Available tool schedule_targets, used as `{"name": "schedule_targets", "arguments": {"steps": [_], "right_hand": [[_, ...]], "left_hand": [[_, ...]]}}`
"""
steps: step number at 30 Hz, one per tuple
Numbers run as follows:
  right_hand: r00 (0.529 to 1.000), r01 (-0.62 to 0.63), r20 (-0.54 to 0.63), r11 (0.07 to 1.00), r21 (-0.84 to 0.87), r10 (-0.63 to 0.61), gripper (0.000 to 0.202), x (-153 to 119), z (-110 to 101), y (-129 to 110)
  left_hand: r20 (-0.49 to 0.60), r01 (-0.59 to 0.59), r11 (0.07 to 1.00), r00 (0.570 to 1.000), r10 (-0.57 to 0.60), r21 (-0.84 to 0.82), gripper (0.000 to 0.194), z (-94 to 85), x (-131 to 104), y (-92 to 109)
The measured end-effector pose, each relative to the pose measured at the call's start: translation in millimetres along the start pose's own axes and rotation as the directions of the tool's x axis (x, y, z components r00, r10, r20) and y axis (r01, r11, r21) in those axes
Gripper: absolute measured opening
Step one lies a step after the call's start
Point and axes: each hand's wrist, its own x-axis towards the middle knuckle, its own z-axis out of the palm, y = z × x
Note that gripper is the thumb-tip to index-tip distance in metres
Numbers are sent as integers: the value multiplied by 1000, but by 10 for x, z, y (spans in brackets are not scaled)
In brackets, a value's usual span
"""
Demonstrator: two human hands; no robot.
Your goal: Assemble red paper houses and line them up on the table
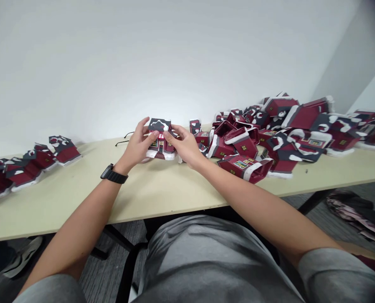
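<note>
Between my two hands is a small toy house [161,145] with dark red walls, a grey roof streaked with white, and a white snowy base. It is upright, its front with door and yellow windows facing me. My left hand [141,142] grips its left side, thumb across the front below the roof; a dark watch is on that wrist. My right hand [185,145] grips the right side the same way, its thumb near the left one. The fingers behind the house are partly hidden.
A large heap of similar red houses [244,145], several on their sides showing hollow undersides, covers the right of the pale table [162,189]. Several upright houses [64,150] line the left. Thin black temple arms, seemingly of glasses [122,141], lie behind my left hand. A wall stands behind.
</note>
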Motion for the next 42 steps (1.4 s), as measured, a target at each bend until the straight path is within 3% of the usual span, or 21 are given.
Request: {"name": "schedule_targets", "arguments": {"steps": [3, 9, 16, 23, 30, 42], "right_hand": [[997, 65, 44, 995, -77, -62, 48, -16, -13, -17], [996, 91, 16, 979, -182, -90, 47, 1, -11, 36], [993, 116, 8, 979, -169, -116, 48, 37, -20, 62], [990, 141, 29, 975, -173, -138, 50, 25, -18, 43], [995, 96, 41, 981, -166, -90, 51, -6, 0, 55], [995, 100, 49, 979, -177, -93, 45, 6, 2, 74]], "left_hand": [[70, 49, 999, 996, -50, 15, 46, -1, -15, 70], [19, 58, 994, 998, -60, 93, 45, 6, 0, 141], [15, 30, 999, 999, -30, 13, 45, 47, 5, 190], [-2, 3, 999, 1000, -3, 53, 45, 15, -4, 182], [-54, 33, 987, 998, -25, 156, 34, 48, -19, 167], [-72, 46, 982, 997, -34, 185, 32, 72, -31, 186]]}}
